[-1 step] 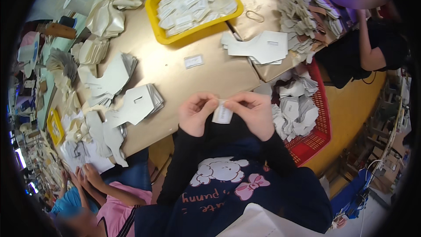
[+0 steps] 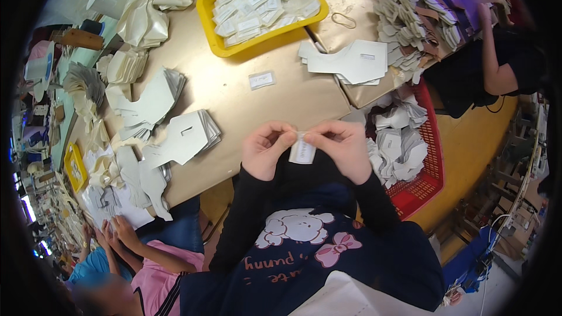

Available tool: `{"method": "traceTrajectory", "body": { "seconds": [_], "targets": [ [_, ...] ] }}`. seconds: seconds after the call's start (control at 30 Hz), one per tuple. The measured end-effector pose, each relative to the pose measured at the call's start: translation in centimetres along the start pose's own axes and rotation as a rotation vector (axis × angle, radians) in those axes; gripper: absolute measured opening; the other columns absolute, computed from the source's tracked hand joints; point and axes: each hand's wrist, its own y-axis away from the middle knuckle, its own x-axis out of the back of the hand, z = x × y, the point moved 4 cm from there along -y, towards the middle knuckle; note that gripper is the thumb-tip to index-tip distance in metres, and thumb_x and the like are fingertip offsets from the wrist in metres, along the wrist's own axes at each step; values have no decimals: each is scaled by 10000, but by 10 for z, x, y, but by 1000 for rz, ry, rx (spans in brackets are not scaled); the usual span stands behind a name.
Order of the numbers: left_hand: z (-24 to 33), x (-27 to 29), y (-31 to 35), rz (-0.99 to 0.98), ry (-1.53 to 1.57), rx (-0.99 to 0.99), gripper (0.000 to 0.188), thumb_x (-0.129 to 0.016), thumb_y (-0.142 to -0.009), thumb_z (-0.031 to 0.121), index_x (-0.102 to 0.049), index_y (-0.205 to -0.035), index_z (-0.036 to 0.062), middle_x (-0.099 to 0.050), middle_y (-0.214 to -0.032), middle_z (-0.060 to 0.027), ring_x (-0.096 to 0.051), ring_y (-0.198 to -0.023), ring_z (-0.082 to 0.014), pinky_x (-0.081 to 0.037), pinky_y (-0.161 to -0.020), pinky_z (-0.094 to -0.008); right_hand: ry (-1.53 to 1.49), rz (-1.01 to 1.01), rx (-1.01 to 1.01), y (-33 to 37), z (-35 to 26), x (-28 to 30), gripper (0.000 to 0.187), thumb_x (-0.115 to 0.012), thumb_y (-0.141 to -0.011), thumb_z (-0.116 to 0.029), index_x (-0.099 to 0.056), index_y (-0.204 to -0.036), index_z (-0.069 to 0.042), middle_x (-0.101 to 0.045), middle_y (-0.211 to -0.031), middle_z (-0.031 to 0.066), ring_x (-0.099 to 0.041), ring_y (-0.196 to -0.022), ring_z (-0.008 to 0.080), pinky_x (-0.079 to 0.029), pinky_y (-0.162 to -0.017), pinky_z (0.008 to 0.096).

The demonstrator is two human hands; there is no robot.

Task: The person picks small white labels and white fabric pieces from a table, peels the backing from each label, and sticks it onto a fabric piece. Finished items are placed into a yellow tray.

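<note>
Between my hands, just past the table's near edge, hangs a small white label (image 2: 302, 151) with dark print on a pale backing. My left hand (image 2: 264, 151) is closed, thumb and forefinger pinching the label's upper left corner. On the opposite corner, my right hand (image 2: 344, 149) pinches in the same way with its other fingers curled. Another small printed label (image 2: 261, 80) lies flat on the table beyond them. Farther back, a yellow tray (image 2: 218, 45) is heaped with similar pale labelled pieces.
Stacked grey-white cut pieces (image 2: 182, 137) lie left of my hands; more cut pieces (image 2: 357, 61) lie ahead right. A red basket (image 2: 433, 164) of white pieces stands at my right. Co-workers sit at left and far right. A rubber band (image 2: 343, 20) rests near the tray.
</note>
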Motion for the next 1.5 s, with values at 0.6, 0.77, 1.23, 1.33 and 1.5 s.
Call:
{"method": "traceTrajectory", "body": {
  "seconds": [0.6, 0.77, 1.23, 1.33, 1.5],
  "targets": [
    [13, -28, 13, -308, -98, 19, 303, -528, -1004, 254, -619, -927, -26, -594, -802, -60, -562, -742, -136, -447, -677, -284, -39, -406, -225, 14, -9, -6, 186, -696, -916, -147, -707, -995, 20, -687, -806, 37, -610, -676, 49, -479, -573, 183],
    [5, -35, 36, -161, 356, 236, 340, -574, -963, 317, -570, -861, -7, -612, -830, -66, -586, -725, -124, -507, -664, -287, -482, -376, -184, 16, -8, -16, 142, -691, -846, -49, -717, -883, 85, -654, -691, 62, -481, -490, 22, -264, -400, 178],
    [13, -44, 34, -66, 475, 58, 364, -621, -938, 303, -510, -722, 32, -563, -694, -34, -568, -641, -113, -493, -597, -263, -671, -370, -148, 13, 2, -30, 186, -684, -811, -73, -716, -864, 103, -657, -657, 85, -340, -405, 19, -205, -387, 199],
    [6, -39, 32, -134, 544, 45, 350, -598, -946, 265, -502, -708, 26, -554, -763, -67, -567, -715, -152, -487, -672, -292, -684, -375, -157, 9, 4, -30, 192, -678, -802, -73, -717, -868, 104, -660, -661, 88, -332, -400, 20, -203, -384, 203],
    [-6, -31, 28, -253, 673, -4, 324, -555, -964, 189, -498, -692, 22, -530, -861, -106, -534, -798, -187, -456, -758, -320, -651, -345, -153, 8, 9, -28, 199, -675, -777, -73, -720, -866, 100, -656, -649, 84, -330, -391, 27, -201, -381, 209]
  ]
}}
